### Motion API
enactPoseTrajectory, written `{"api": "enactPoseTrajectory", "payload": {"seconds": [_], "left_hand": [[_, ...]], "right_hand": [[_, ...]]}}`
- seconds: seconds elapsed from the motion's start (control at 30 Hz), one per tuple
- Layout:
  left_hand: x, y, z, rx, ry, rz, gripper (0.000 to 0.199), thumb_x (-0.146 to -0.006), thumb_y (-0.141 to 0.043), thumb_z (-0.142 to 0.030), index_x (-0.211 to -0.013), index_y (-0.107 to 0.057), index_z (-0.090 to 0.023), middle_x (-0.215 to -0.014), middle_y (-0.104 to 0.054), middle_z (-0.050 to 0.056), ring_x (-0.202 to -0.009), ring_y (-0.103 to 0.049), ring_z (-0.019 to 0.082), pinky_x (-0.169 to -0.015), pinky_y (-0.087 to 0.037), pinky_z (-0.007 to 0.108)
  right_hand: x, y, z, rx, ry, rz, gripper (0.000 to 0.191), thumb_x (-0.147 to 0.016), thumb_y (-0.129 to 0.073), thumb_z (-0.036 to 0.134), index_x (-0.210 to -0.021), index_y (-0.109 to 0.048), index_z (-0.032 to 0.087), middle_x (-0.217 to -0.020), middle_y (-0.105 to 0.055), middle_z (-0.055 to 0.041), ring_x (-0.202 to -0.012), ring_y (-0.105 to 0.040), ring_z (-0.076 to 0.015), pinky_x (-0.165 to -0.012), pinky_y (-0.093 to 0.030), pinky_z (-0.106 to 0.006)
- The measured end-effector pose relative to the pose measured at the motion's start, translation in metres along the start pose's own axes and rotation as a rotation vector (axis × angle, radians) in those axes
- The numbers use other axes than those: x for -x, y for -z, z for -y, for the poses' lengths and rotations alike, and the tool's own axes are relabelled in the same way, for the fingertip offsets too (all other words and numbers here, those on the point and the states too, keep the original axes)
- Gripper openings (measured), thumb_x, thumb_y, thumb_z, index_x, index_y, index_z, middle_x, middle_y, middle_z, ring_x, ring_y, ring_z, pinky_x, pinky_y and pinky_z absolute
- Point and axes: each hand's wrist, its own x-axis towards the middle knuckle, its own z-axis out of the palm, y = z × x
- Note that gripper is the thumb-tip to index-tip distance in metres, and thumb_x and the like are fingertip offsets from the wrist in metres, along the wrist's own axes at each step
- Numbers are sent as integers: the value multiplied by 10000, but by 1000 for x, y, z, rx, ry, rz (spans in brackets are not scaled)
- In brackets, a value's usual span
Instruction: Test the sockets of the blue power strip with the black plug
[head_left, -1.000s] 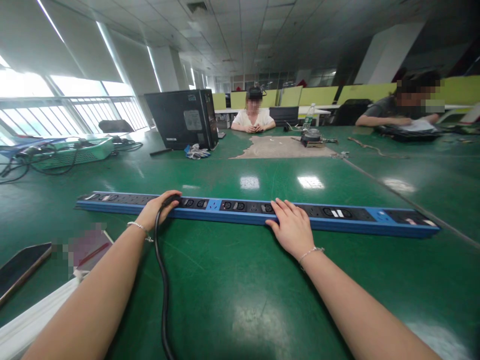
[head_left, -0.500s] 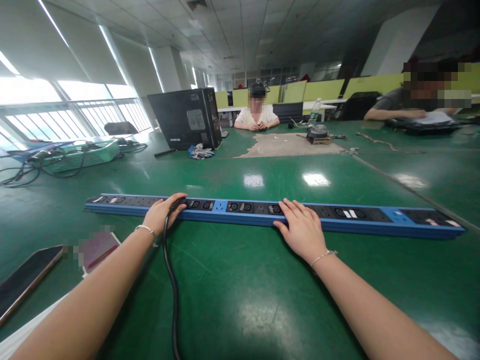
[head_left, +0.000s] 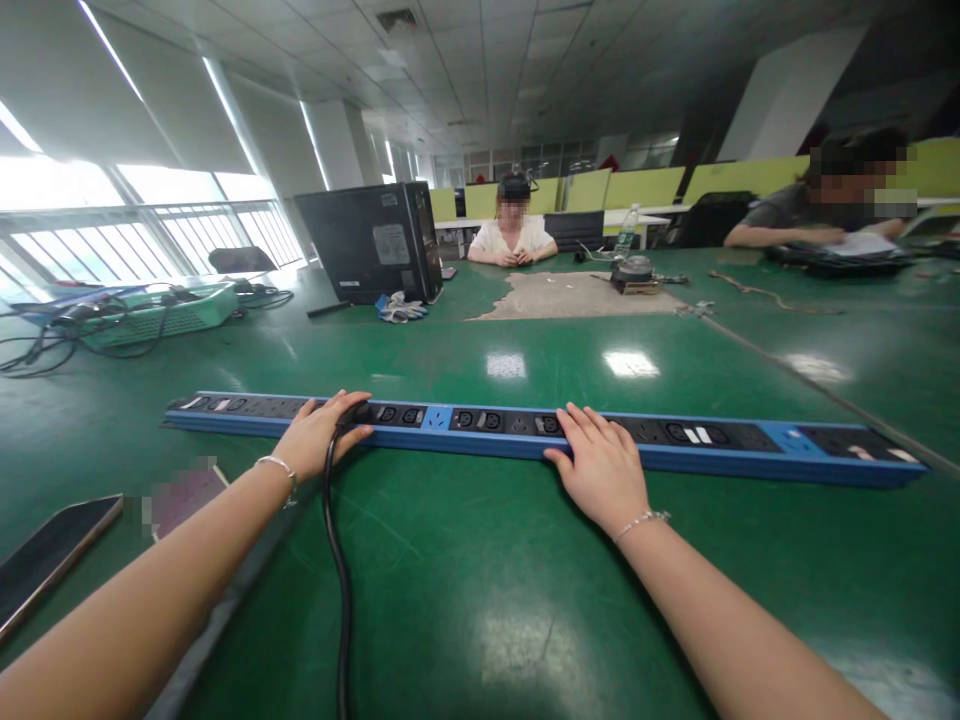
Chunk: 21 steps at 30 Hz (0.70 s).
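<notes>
A long blue power strip [head_left: 495, 447] with black socket sections lies across the green table [head_left: 450, 560]. On its left part, my left hand [head_left: 319, 435] is closed around a black plug [head_left: 360, 412], which sits against the sockets. A thick black cable [head_left: 341, 580] runs from the plug down toward the near edge of the view. Right of the middle, my right hand [head_left: 600, 462] rests on the strip with its fingers stretched over the top and the thumb at the near side, holding nothing separate.
A phone [head_left: 52, 560] and a dark red booklet [head_left: 187, 495] lie at the left. Farther back are a green basket [head_left: 161, 315] of cables, a black computer case [head_left: 367, 245], gloves [head_left: 401, 308] and a cardboard sheet [head_left: 555, 297]. Two people sit beyond.
Both hands and the strip appear shifted slightly left in the view. My left hand remains on the plug, and my right hand remains on the strip.
</notes>
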Motion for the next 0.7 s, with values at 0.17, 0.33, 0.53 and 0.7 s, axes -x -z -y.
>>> {"api": "enactPoseTrajectory", "payload": {"seconds": [0.17, 0.33, 0.53, 0.7], "left_hand": [[1, -1, 2, -19, -12, 10, 537, -853, -364, -537, -1331, -374, -293, -1345, -525, 63, -1302, -400, 262, -1092, -223, 511], [2, 0, 0, -15, 7, 31, 560, -845, -380, -546, -1336, -379, -276, -1344, -523, 81, -1352, -308, 279, -1088, -215, 528], [3, 2, -3, 12, 30, 25, 548, -848, -394, -520, -1341, -379, -280, -1343, -523, 92, -1352, -307, 287, -1078, -219, 545], [0, -4, -1, 75, 62, -14, 478, -883, -308, -478, -1310, -415, -292, -1329, -536, 73, -1314, -380, 271, -1063, -255, 539]], "right_hand": [[0, 0, 2, 0, -3, 1, 462, -872, -477, 380, -1282, -504, 169, -1344, -515, -87, -1242, -430, -253, -1014, -289, -431], [0, 1, 2, 4, -12, 9, 464, -875, -468, 379, -1284, -501, 162, -1347, -512, -90, -1251, -420, -247, -1025, -276, -424], [-1, 2, 4, 17, -27, 28, 476, -872, -462, 379, -1282, -508, 142, -1356, -499, -108, -1250, -424, -254, -1033, -275, -428], [-2, 2, 4, 6, -29, 29, 475, -872, -463, 379, -1285, -507, 150, -1357, -498, -102, -1255, -419, -252, -1038, -274, -432]]}}
